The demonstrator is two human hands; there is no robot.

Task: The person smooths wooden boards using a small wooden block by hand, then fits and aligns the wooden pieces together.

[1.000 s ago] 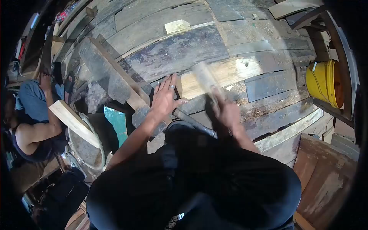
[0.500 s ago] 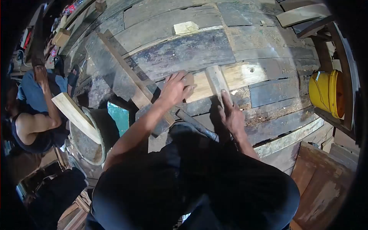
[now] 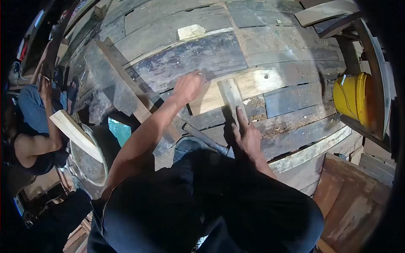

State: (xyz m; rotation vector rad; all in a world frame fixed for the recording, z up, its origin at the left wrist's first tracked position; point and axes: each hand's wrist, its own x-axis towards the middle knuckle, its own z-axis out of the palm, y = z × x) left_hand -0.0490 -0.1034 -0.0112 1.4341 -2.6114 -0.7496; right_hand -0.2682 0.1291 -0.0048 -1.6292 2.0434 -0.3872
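A pale board [image 3: 253, 84] lies on the plank floor in front of me. Across it rests a short wooden strip [image 3: 230, 93], pointing away from me. My right hand [image 3: 248, 137] grips the near end of this strip, index finger along its top and thumb at its left edge. My left hand [image 3: 188, 87] is closed just beyond the board's left end; its curled fingers hide whatever they hold, if anything. A hammer-like tool [image 3: 205, 138] with a dark round handle lies between my shoe and the board.
A long plank [image 3: 122, 88] lies slanted at left. Beside it stands a bucket [image 3: 86, 164] with a pale wood piece [image 3: 76, 134] across it. Another person [image 3: 36, 143] sits at far left. At right is a yellow bucket [image 3: 350, 99]. A wood block [image 3: 191, 32] lies farther off.
My left hand has come off the board's left end, moving slightly away from me with its fingers curled. My right hand stays on the strip. The whole view has shifted slightly.
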